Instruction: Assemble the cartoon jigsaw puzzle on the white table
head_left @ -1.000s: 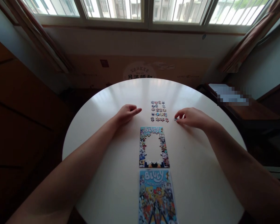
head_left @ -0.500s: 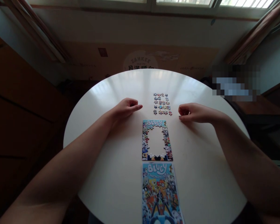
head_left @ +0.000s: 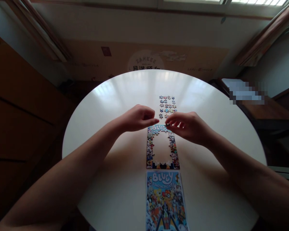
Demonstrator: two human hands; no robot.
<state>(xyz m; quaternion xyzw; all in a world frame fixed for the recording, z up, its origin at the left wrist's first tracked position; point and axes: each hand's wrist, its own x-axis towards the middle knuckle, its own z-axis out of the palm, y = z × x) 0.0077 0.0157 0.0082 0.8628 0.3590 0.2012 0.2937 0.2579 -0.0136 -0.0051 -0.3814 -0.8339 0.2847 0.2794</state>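
My right hand [head_left: 186, 125] pinches a small dark jigsaw piece [head_left: 168, 124] between thumb and fingertips, over the top edge of the puzzle frame. That frame is a partly assembled Bluey jigsaw [head_left: 149, 150], its border joined around a bare middle. Close by on the left hovers my left hand [head_left: 141, 118], fingers loosely curled and thumb held apart, with nothing visible in its grasp. Loose jigsaw pieces [head_left: 166, 110] lie in rows beyond the frame, and my right hand hides some of the nearest ones.
A printed Bluey picture [head_left: 166, 199] lies on the round white table [head_left: 106, 189], just nearer than the jigsaw. A dark piece of furniture [head_left: 276, 110] stands beyond the table at right. The wall and window are at the back.
Both hands have moved inward toward each other, over the top of the puzzle frame. My right hand came left from beside the loose pieces, and a piece now shows between its fingertips.
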